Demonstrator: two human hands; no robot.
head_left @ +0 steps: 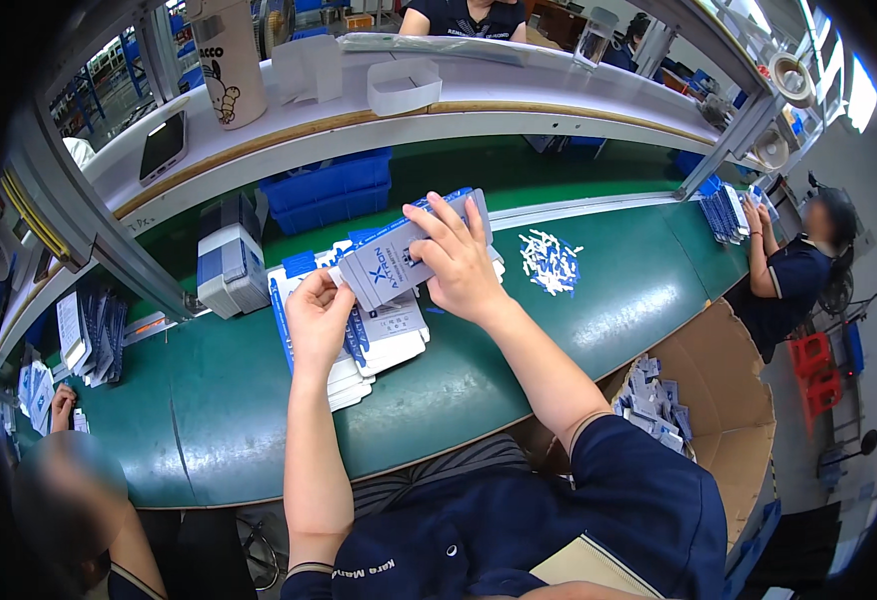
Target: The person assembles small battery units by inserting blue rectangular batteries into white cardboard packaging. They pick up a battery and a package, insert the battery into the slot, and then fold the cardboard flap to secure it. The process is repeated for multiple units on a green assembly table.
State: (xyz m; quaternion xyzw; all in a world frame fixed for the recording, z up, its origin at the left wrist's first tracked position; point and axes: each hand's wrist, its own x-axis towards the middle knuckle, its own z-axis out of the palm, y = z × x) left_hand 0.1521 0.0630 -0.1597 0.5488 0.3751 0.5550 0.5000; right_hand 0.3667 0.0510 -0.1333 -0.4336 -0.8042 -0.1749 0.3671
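Note:
A small grey-and-blue printed carton (384, 262) is held tilted in both hands above the green table. My left hand (319, 318) pinches its near left end between thumb and fingers. My right hand (456, 258) is wrapped over its right end, fingers bent across the top face; the thumb is hidden. Beneath the carton lies a pile of flat white, grey and blue cartons (397, 332), partly covered by my hands. To the right of the pile is a heap of small white and blue pieces (551, 262).
Left of the pile stands a stack of cartons (231, 275); a blue bin (327, 192) sits behind. A shelf (519, 88) bears a phone (165, 146) and a cup (229, 75). At lower right, a large cardboard box (739, 400) contains cartons. Co-workers handle cartons at both sides.

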